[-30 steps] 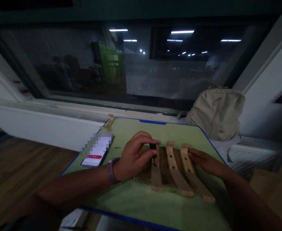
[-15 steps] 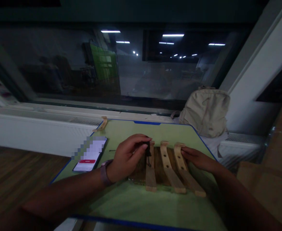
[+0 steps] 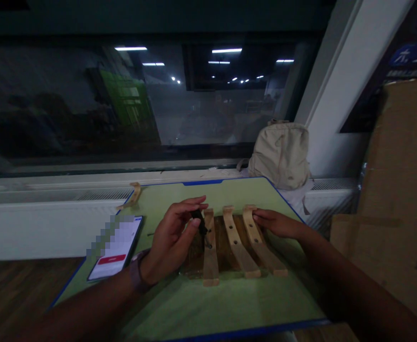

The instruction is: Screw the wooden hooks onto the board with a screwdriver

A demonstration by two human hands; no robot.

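My left hand (image 3: 171, 242) is closed around the black handle of a small screwdriver (image 3: 202, 223). Its tip points down at the lower hole of the left curved wooden piece (image 3: 210, 266). Beside that piece lie a middle curved wooden piece (image 3: 242, 256) and a right curved wooden piece (image 3: 260, 247), each with two dark holes. All three rest across a shiny brown block (image 3: 222, 247). The fingers of my right hand (image 3: 278, 223) are closed at the upper end of the right piece; their tips are partly hidden.
A phone (image 3: 114, 251) lies on the left of the green, blue-edged table (image 3: 201, 308). Another curved wooden piece (image 3: 135, 194) sits at the far left corner. A thin dark rod (image 3: 150, 234) lies near my left hand. Behind stands a beige backpack (image 3: 281, 154); cardboard (image 3: 401, 190) is at right.
The whole view has shifted, so most things appear further left. The screwdriver now leans more, its handle tilted to the left, and my left fingers are a little more spread. My right hand stays at the right piece.
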